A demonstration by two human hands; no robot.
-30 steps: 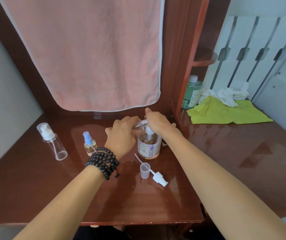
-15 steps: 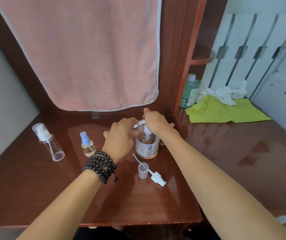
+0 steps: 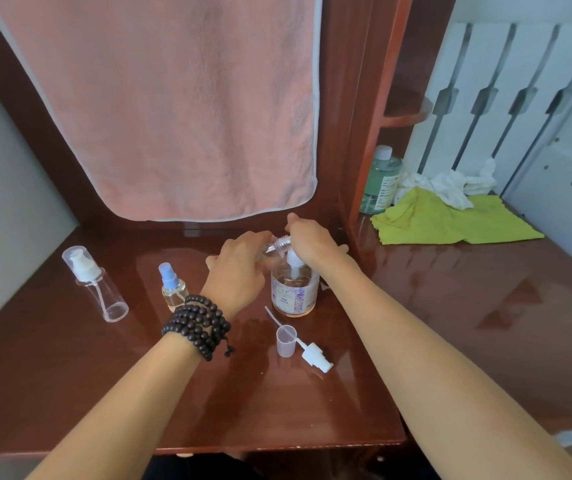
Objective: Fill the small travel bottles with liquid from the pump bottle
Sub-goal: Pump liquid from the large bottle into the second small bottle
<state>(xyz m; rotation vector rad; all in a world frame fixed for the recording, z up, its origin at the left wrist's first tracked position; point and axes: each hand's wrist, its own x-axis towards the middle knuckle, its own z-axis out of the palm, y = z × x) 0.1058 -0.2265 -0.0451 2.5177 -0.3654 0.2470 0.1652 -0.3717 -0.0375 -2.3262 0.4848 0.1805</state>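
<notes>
The pump bottle, clear with a floral label and pinkish liquid, stands mid-table. My right hand lies over its white pump head. My left hand, beaded bracelet at the wrist, grips a small clear travel bottle, tilted with its threaded neck at the pump spout. A blue-capped spray bottle stands to the left. Further left stands a taller clear bottle with a white pump under a clear cap. A loose white pump top and a small clear cap lie in front.
A pink towel hangs on the back panel. A wooden divider stands right of the bottles. Beyond it are a green bottle, a yellow-green cloth and crumpled white cloth. The glossy table ends near my forearms.
Both hands stay at the pump bottle in the same hold. Only the view shifts slightly.
</notes>
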